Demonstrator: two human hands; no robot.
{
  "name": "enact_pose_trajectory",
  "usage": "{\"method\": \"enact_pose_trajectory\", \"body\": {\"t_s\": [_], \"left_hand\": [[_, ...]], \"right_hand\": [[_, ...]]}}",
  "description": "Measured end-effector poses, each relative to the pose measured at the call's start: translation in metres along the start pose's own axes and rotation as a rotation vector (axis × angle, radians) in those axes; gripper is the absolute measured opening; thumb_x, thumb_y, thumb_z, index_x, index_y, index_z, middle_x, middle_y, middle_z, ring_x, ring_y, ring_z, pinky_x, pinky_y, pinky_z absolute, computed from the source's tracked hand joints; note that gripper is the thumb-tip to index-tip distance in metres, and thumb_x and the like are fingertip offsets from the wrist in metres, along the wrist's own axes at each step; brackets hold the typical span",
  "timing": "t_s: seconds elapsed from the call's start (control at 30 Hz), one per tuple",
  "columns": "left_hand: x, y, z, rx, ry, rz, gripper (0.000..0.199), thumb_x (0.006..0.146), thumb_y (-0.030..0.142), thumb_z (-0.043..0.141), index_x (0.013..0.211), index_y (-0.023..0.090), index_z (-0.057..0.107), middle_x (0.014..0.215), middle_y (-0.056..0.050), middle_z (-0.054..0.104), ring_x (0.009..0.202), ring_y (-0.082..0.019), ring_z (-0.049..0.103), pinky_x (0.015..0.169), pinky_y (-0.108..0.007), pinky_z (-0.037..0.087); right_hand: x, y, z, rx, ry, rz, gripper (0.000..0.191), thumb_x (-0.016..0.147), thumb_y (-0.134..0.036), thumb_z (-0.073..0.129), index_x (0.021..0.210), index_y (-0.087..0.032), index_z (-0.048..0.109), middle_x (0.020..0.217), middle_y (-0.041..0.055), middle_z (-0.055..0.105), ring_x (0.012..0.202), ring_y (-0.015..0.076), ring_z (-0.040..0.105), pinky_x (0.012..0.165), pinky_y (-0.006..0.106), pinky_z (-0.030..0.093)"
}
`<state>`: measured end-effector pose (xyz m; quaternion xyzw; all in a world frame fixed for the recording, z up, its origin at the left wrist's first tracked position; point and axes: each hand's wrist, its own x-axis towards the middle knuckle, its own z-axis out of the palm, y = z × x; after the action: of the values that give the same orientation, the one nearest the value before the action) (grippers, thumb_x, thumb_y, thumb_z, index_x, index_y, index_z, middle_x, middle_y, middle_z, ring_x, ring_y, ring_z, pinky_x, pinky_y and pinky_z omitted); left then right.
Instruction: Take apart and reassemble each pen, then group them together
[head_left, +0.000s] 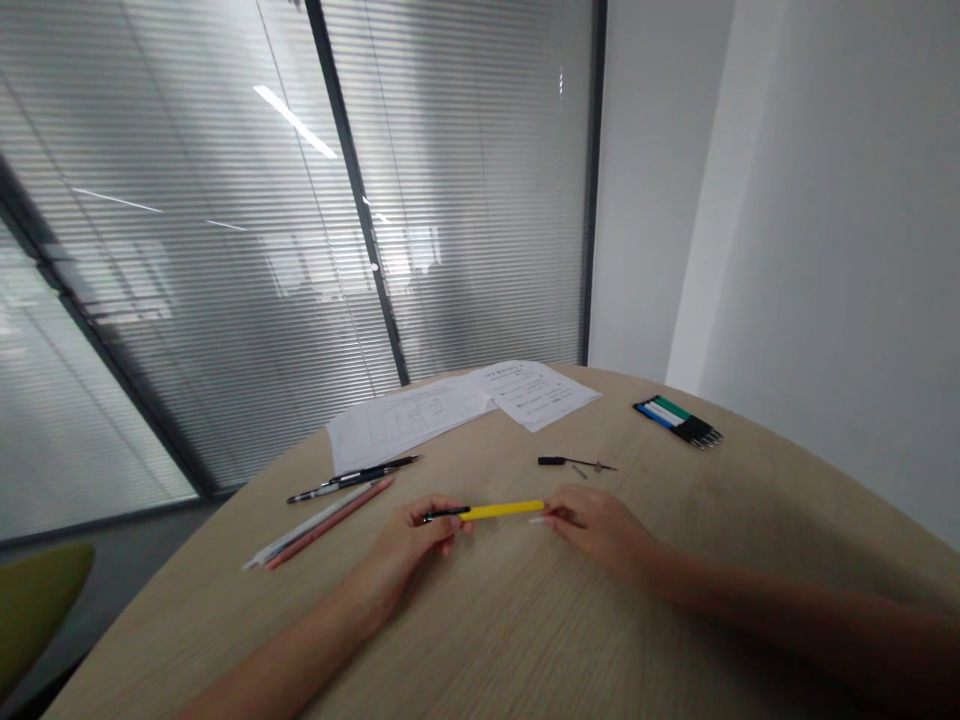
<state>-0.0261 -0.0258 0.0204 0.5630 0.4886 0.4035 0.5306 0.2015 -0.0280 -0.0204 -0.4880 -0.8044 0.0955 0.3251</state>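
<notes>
A yellow pen barrel (502, 509) with a black clip end spans the gap between my two hands, just above the table. My left hand (431, 530) is closed around its black end, fingers pinching it. At the other end, the fingertips of my right hand (589, 517) are pinched at the barrel's yellow tip. A small whitish piece (538, 520) shows beside the right fingertips; whether it is held is unclear. Beyond the right hand lie a black pen part (552, 461) with a thin refill, and a small spring-like piece (580, 471).
Black pens (352, 478) and white and pink pens (330, 525) lie at the left. Printed papers (412, 420) rest at the table's far edge. Several green, white and blue pens (675, 418) lie at the back right. A green chair (45, 600) stands lower left.
</notes>
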Motion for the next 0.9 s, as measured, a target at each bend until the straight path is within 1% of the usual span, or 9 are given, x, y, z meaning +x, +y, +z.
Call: {"method": "enact_pose_trajectory", "body": {"t_s": [0.1, 0.2, 0.37, 0.53, 0.67, 0.77, 0.9], "left_hand": [[-0.0028, -0.0006, 0.0027, 0.057, 0.015, 0.033, 0.019, 0.059, 0.028, 0.062, 0.072, 0.014, 0.059, 0.063, 0.0, 0.063, 0.047, -0.008, 0.043, 0.051, -0.022, 0.033], [-0.0025, -0.0032, 0.0033, 0.082, 0.028, 0.04, 0.02, 0.059, 0.029, 0.062, 0.071, 0.014, 0.06, 0.062, 0.001, 0.063, 0.046, -0.008, 0.043, 0.051, -0.022, 0.033], [-0.0002, -0.005, 0.0027, 0.09, 0.074, 0.044, 0.021, 0.058, 0.03, 0.063, 0.071, 0.014, 0.06, 0.062, 0.001, 0.064, 0.046, -0.008, 0.043, 0.051, -0.022, 0.034], [-0.0021, -0.004, 0.0051, 0.054, 0.111, 0.067, 0.021, 0.057, 0.031, 0.063, 0.069, 0.014, 0.06, 0.061, 0.001, 0.063, 0.044, -0.007, 0.041, 0.048, -0.021, 0.032], [-0.0023, -0.0049, 0.005, 0.091, 0.089, 0.074, 0.022, 0.056, 0.033, 0.063, 0.068, 0.015, 0.061, 0.061, 0.0, 0.063, 0.044, -0.008, 0.042, 0.047, -0.021, 0.032], [-0.0019, -0.0048, 0.0036, 0.119, 0.05, 0.067, 0.022, 0.057, 0.033, 0.063, 0.068, 0.015, 0.061, 0.061, 0.0, 0.063, 0.044, -0.008, 0.042, 0.047, -0.021, 0.032], [-0.0032, -0.0028, 0.0033, 0.124, 0.072, 0.077, 0.02, 0.059, 0.033, 0.062, 0.07, 0.015, 0.062, 0.062, 0.0, 0.063, 0.045, -0.008, 0.042, 0.047, -0.021, 0.032]], "right_hand": [[-0.0012, 0.0073, -0.0027, 0.116, 0.052, 0.152, 0.01, 0.076, -0.021, 0.052, 0.078, -0.021, 0.061, 0.074, 0.0009, 0.066, 0.067, 0.0132, 0.06, 0.061, 0.024, 0.046], [-0.0006, 0.0096, -0.0034, 0.189, 0.094, 0.221, 0.009, 0.076, -0.024, 0.053, 0.077, -0.022, 0.062, 0.073, 0.0008, 0.066, 0.067, 0.0139, 0.061, 0.061, 0.025, 0.047], [-0.0011, 0.0065, -0.0046, 0.209, 0.127, 0.192, 0.009, 0.075, -0.023, 0.052, 0.076, -0.021, 0.061, 0.072, 0.0009, 0.065, 0.068, 0.0138, 0.061, 0.062, 0.024, 0.047], [-0.0008, 0.0061, -0.0054, 0.171, 0.103, 0.146, 0.01, 0.076, -0.022, 0.051, 0.076, -0.021, 0.06, 0.072, 0.0005, 0.065, 0.068, 0.0133, 0.06, 0.063, 0.024, 0.046], [-0.0004, 0.0049, -0.0065, 0.196, 0.082, 0.159, 0.01, 0.076, -0.023, 0.051, 0.076, -0.021, 0.06, 0.073, 0.0006, 0.064, 0.068, 0.0135, 0.06, 0.064, 0.025, 0.046], [-0.0007, 0.0027, -0.0079, 0.194, 0.098, 0.168, 0.01, 0.076, -0.024, 0.051, 0.076, -0.021, 0.06, 0.073, 0.0008, 0.064, 0.069, 0.014, 0.06, 0.064, 0.026, 0.046], [-0.0008, 0.0041, -0.0075, 0.176, 0.126, 0.193, 0.01, 0.076, -0.023, 0.05, 0.076, -0.02, 0.059, 0.073, 0.0016, 0.064, 0.069, 0.0146, 0.059, 0.064, 0.026, 0.045]]}}
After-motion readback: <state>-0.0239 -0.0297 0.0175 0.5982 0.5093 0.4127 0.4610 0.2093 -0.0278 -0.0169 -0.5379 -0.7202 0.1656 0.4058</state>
